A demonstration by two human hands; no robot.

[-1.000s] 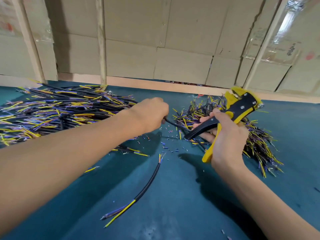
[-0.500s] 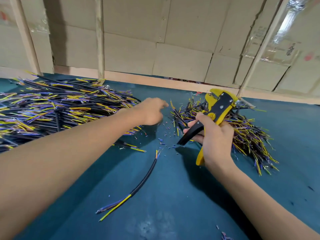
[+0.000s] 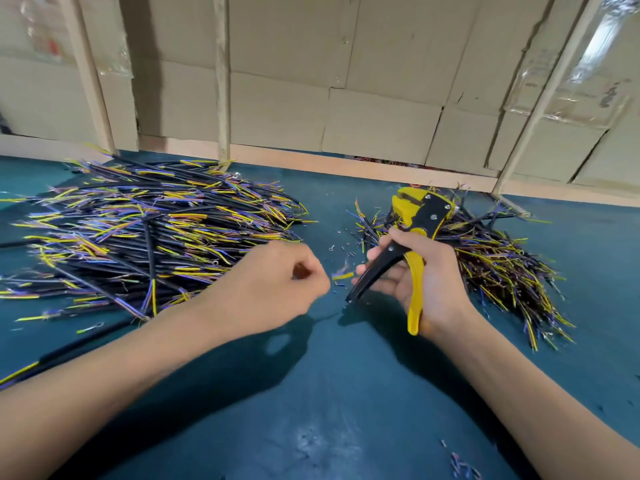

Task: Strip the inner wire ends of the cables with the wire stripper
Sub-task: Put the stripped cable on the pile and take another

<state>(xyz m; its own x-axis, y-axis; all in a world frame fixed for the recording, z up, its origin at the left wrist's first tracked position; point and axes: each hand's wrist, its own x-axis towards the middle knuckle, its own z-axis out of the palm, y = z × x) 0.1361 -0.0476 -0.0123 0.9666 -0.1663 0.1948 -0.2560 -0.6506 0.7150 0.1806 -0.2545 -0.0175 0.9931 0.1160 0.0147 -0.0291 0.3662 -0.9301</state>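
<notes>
My right hand (image 3: pixel 420 289) grips the handles of the yellow and black wire stripper (image 3: pixel 417 233), whose jaws point up and away over the right-hand pile. My left hand (image 3: pixel 277 284) is curled and pinches a black cable (image 3: pixel 342 274). The cable's yellow and purple inner wire ends stick out towards the stripper's handles, a short gap from them. The rest of that cable runs under my left forearm, and its other end shows at the far left edge. The cable is blurred with motion.
A big pile of black cables (image 3: pixel 138 237) with yellow and purple ends lies at the left. A smaller pile (image 3: pixel 491 268) lies behind my right hand. Insulation scraps (image 3: pixel 341 244) dot the teal table (image 3: pixel 329 393). A cardboard wall (image 3: pixel 346 98) closes the back.
My left hand dropped a cable at the right-hand pile, drew back and picked up the loose cable lying on the table. My right hand with the stripper stayed roughly in place.
</notes>
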